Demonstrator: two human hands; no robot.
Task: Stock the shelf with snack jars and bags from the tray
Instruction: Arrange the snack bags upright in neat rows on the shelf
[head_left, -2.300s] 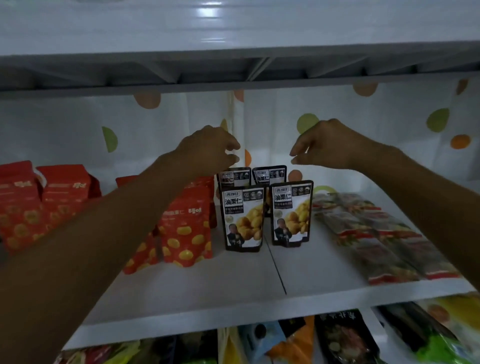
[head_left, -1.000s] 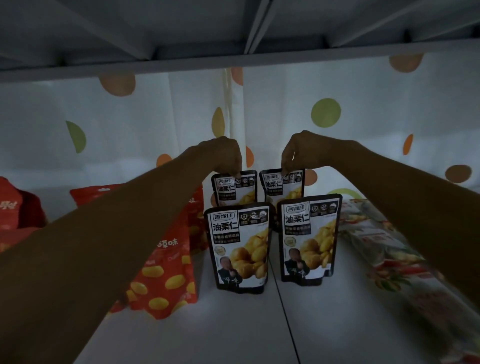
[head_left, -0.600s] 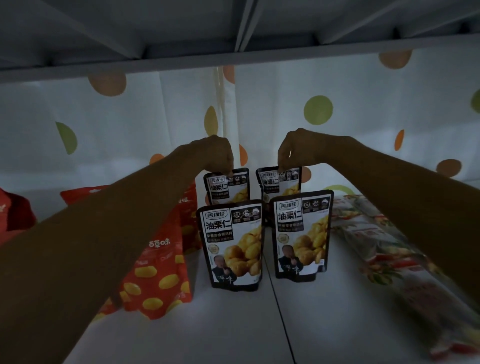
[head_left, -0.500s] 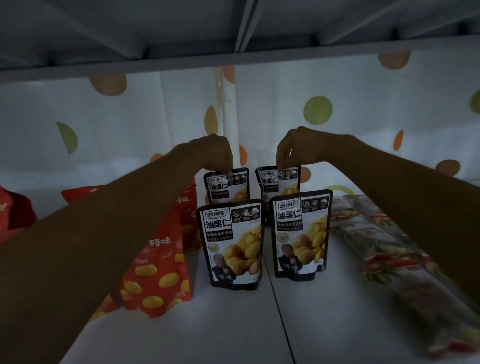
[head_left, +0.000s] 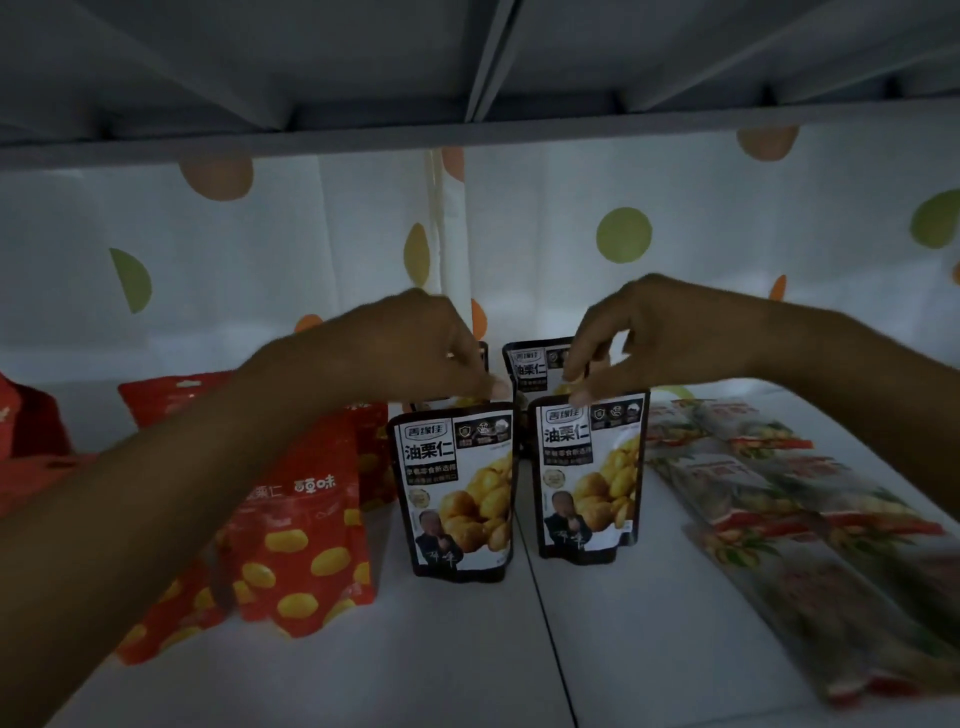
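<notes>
The likeliest slip is a toppled row: the left pouch (head_left: 457, 493) and right pouch (head_left: 592, 478) stand upright on thin bases at the front of the shelf (head_left: 467, 649), and both hands work at their top edges, where a small nudge has the most leverage. The left hand (head_left: 410, 348) has its fingertips bunched together at the left pouch's top edge, and the right hand (head_left: 654, 332) curls down with a gap between thumb and forefinger, a fingertip at the right pouch's top corner. I cannot tell whether either hand actually pinches anything. A push backward would probably knock a front pouch into the rear pouch (head_left: 530, 369) just behind it, and a forearm swinging out could catch the red bags (head_left: 301, 530) leaning under the left arm. The shelf is smooth and white with a seam (head_left: 550, 623) running front to back between the two pouches, so bases may slide or sit unevenly there. Flat packs (head_left: 779, 509) lie in rows to the right. Behind hangs a white curtain (head_left: 545, 234) with coloured dots, and the upper shelf (head_left: 363, 67) shades everything, so the light is dim. No tray is in view.
</notes>
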